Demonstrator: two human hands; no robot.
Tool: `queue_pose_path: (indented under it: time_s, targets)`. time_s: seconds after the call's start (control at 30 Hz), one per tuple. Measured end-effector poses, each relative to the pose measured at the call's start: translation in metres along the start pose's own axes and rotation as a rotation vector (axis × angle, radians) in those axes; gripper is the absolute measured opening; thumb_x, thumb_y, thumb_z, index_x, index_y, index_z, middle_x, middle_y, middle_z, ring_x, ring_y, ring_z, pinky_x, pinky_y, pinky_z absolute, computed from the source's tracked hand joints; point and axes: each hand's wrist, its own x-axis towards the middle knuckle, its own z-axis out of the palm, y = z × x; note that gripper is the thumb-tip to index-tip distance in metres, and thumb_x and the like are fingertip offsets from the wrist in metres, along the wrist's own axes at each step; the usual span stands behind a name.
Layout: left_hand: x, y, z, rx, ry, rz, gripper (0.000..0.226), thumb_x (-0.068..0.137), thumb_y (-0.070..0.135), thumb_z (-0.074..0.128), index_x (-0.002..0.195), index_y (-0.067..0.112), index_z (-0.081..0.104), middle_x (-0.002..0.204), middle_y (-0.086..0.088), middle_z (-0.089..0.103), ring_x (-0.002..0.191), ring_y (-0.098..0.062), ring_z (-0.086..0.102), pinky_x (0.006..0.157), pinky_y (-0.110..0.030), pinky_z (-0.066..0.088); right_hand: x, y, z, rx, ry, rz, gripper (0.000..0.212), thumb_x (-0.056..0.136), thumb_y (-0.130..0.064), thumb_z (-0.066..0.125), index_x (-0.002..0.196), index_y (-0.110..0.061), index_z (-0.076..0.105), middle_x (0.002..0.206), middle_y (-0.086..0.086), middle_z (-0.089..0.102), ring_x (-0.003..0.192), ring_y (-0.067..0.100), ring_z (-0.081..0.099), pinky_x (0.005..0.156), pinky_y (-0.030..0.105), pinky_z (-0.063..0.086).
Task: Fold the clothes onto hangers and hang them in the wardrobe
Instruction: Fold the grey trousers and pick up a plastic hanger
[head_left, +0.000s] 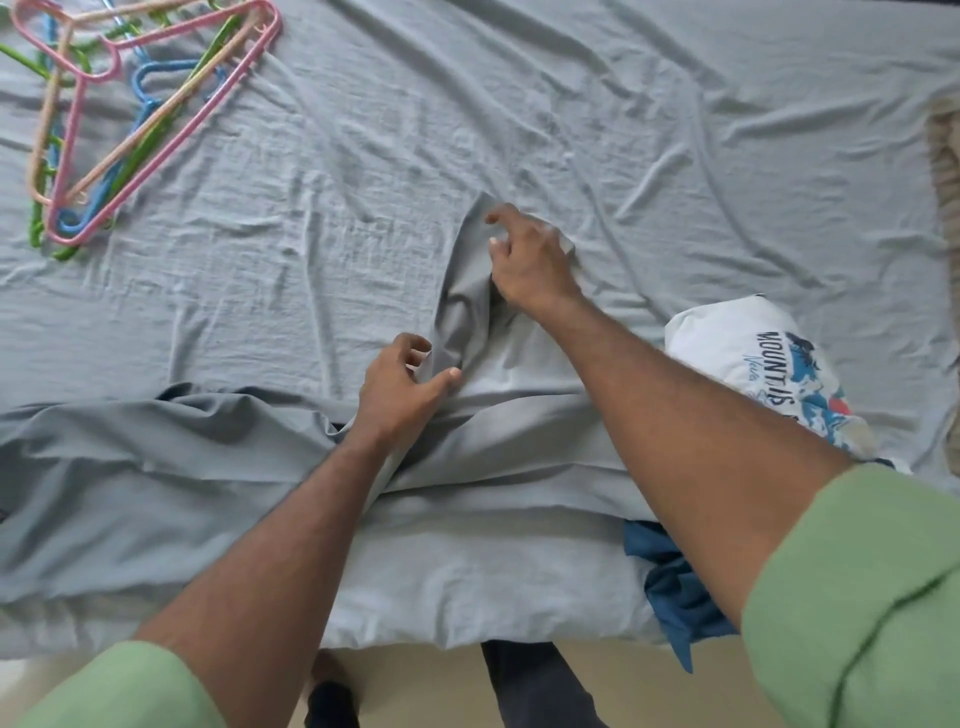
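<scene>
A bed (571, 104) covered in a wrinkled pale blue-grey sheet filled the frame, with a strip of beige floor (415, 675) along the bottom edge; in the upper left of the frame lay a loose pile of thin plastic hangers (130, 104) in pink, peach, green and blue, untouched and well apart from the hands. The grey, soft fabric garment (208, 467) sprawled across the lower half of the frame, one narrow part of it running up toward the centre; the left hand (405, 384) pinched that part at its lower end between curled fingers and thumb, while the right hand (530, 254) rested on its upper end, fingers bent over the cloth, though whether they actually gripped it could not be told. At the right edge sat a folded white T-shirt with a blue mountain print (769, 364), and below it a crumpled dark blue cloth (675, 587) hung over the edge of the bed, partly behind the right forearm. The garment looked light, limp and thin, likely to slump and crease wherever unsupported; it would probably handle best taken at hems or seams with both hands and smoothed flat before a hanger was brought to it; the wardrobe was not in view.
</scene>
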Motion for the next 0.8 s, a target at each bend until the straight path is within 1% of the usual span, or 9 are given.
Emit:
queue_pose_path:
  time_s: [0.07, 0.13, 0.23, 0.3, 0.37, 0.47, 0.53, 0.67, 0.8]
  targets:
    - [0.0, -0.001, 0.001, -0.03, -0.029, 0.053, 0.038, 0.078, 0.044, 0.075, 0.107, 0.021, 0.069, 0.098, 0.005, 0.066, 0.082, -0.004, 0.059, 0.073, -0.021, 0.046, 0.019, -0.02, 0.009, -0.141, -0.179, 0.039, 0.038, 0.105, -0.041, 0.038, 0.142, -0.037, 0.046, 0.139, 0.012, 0.055, 0.13, 0.033, 0.048, 0.106, 0.051, 0.039]
    - [-0.002, -0.001, 0.004, -0.083, -0.067, 0.107, 0.027, 0.075, 0.04, 0.071, 0.095, 0.021, 0.072, 0.084, 0.008, 0.066, 0.071, 0.001, 0.057, 0.068, -0.014, 0.044, 0.035, -0.029, 0.017, -0.283, -0.278, 0.117, 0.045, 0.107, -0.049, 0.029, 0.147, -0.036, 0.045, 0.152, 0.015, 0.043, 0.142, 0.036, 0.035, 0.112, 0.055, 0.03]
    - [-0.004, -0.004, 0.005, -0.178, -0.121, 0.11, 0.021, 0.079, 0.033, 0.067, 0.091, 0.017, 0.074, 0.066, 0.015, 0.06, 0.062, -0.001, 0.052, 0.062, -0.014, 0.042, 0.042, -0.038, 0.025, -0.364, -0.243, 0.16, 0.039, 0.104, -0.038, 0.042, 0.131, -0.02, 0.065, 0.141, 0.011, 0.055, 0.135, 0.031, 0.046, 0.107, 0.049, 0.037]
    - [-0.003, -0.007, 0.004, -0.226, -0.163, 0.109, 0.024, 0.083, 0.032, 0.063, 0.092, 0.013, 0.074, 0.063, 0.017, 0.061, 0.061, 0.0, 0.051, 0.062, -0.015, 0.041, 0.038, -0.036, 0.026, -0.162, -0.076, 0.17, 0.023, 0.095, -0.023, 0.059, 0.109, -0.018, 0.076, 0.115, 0.003, 0.072, 0.115, 0.021, 0.063, 0.095, 0.037, 0.05]
    - [-0.002, -0.011, 0.002, -0.307, -0.152, 0.094, 0.03, 0.084, 0.033, 0.061, 0.097, 0.009, 0.072, 0.076, 0.009, 0.068, 0.07, -0.003, 0.057, 0.07, -0.02, 0.045, 0.027, -0.029, 0.014, 0.231, 0.115, 0.263, 0.013, 0.085, -0.016, 0.072, 0.093, -0.02, 0.08, 0.094, -0.002, 0.078, 0.093, 0.012, 0.071, 0.088, 0.031, 0.057]
    - [0.001, -0.01, 0.0, -0.33, -0.048, 0.036, 0.04, 0.081, 0.045, 0.063, 0.107, 0.015, 0.066, 0.097, -0.005, 0.067, 0.082, -0.012, 0.06, 0.076, -0.025, 0.049, -0.006, 0.006, -0.014, 0.629, 0.407, 0.331, 0.027, 0.067, -0.007, 0.08, 0.083, -0.026, 0.07, 0.077, -0.005, 0.07, 0.071, 0.013, 0.066, 0.077, 0.039, 0.058]
    - [0.004, -0.01, -0.002, -0.177, 0.016, 0.015, 0.038, 0.084, 0.044, 0.069, 0.113, 0.019, 0.063, 0.108, -0.002, 0.061, 0.084, -0.012, 0.058, 0.073, -0.021, 0.045, -0.029, 0.038, -0.028, 0.563, 0.456, 0.482, 0.037, 0.067, -0.004, 0.072, 0.094, -0.024, 0.057, 0.083, -0.002, 0.062, 0.077, 0.022, 0.064, 0.076, 0.041, 0.056]
    - [0.011, -0.01, -0.001, 0.1, -0.082, 0.004, 0.037, 0.086, 0.04, 0.076, 0.115, 0.02, 0.065, 0.106, 0.0, 0.063, 0.096, -0.019, 0.064, 0.085, -0.036, 0.053, -0.052, 0.086, -0.045, 0.138, 0.304, 0.778, 0.049, 0.079, -0.008, 0.061, 0.125, -0.013, 0.043, 0.121, 0.012, 0.057, 0.112, 0.036, 0.058, 0.091, 0.04, 0.05]
    - [0.009, -0.009, 0.003, 0.218, -0.021, 0.05, 0.022, 0.09, 0.03, 0.069, 0.108, 0.016, 0.067, 0.098, -0.001, 0.064, 0.096, -0.024, 0.065, 0.088, -0.044, 0.053, -0.036, 0.081, -0.05, -0.127, 0.354, 0.437, 0.049, 0.08, -0.003, 0.056, 0.126, -0.015, 0.049, 0.134, 0.009, 0.051, 0.124, 0.034, 0.048, 0.095, 0.045, 0.042]
